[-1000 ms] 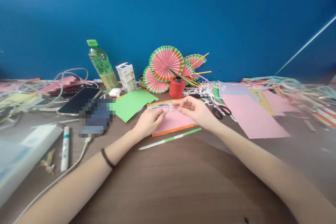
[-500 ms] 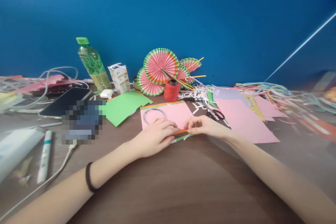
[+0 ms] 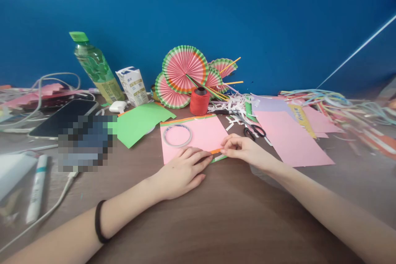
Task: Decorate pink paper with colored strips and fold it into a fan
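Note:
A pink sheet of paper [image 3: 198,130] lies on the table, with orange and green bands along its far and near edges. My left hand [image 3: 182,171] rests over its near edge, palm down and fingers spread. My right hand [image 3: 241,148] is at the near right corner, thumb and forefinger pinched together; what they grip is hidden. Between the hands, a narrow white strip [image 3: 220,157] shows on the green band. On the sheet lies a roll of tape [image 3: 177,135], flat, just beyond my left fingers.
Behind the sheet stand a red thread spool [image 3: 199,102] and folded paper fans [image 3: 185,70]. Scissors [image 3: 255,130], paper scraps [image 3: 232,105] and pink sheets [image 3: 291,140] lie to the right. Leftward are green paper [image 3: 144,121], a carton [image 3: 133,86], a bottle [image 3: 97,66] and a marker [image 3: 37,189].
The view has shifted, so the table things appear further left. A pale strip that stuck out below my right fingertips now lies along the green band. My left hand keeps its place on the sheet's edge.

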The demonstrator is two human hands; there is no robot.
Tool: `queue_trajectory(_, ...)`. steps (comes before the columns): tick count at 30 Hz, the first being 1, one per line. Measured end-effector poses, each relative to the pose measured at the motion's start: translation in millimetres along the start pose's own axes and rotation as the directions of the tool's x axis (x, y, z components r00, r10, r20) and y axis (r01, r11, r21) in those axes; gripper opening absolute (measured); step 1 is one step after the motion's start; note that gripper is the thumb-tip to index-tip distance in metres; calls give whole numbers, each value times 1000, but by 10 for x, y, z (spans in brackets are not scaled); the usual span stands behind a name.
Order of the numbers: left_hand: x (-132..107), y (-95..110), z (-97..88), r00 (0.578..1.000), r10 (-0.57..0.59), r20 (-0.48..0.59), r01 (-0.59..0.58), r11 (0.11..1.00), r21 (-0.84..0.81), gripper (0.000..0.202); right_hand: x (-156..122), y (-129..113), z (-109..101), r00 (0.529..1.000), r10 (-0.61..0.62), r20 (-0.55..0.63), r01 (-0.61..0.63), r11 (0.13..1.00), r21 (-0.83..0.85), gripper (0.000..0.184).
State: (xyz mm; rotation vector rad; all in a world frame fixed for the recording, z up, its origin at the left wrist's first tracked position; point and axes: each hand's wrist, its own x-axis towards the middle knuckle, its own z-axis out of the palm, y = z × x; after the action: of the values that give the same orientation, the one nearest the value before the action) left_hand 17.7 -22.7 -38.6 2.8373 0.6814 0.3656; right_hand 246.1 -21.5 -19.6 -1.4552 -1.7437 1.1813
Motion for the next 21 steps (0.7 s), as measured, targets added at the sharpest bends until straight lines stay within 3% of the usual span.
queue_trajectory(15,5,-5,18,999,-7,35,6,1000,28,45,-29,65,92,997,-32,-72,22,991,-134,22)
queue_trajectory(21,9,-2,17,1000,0,20,-1,1000,22,44,3,75,11,1000,-20,-3,19,991,-134,21)
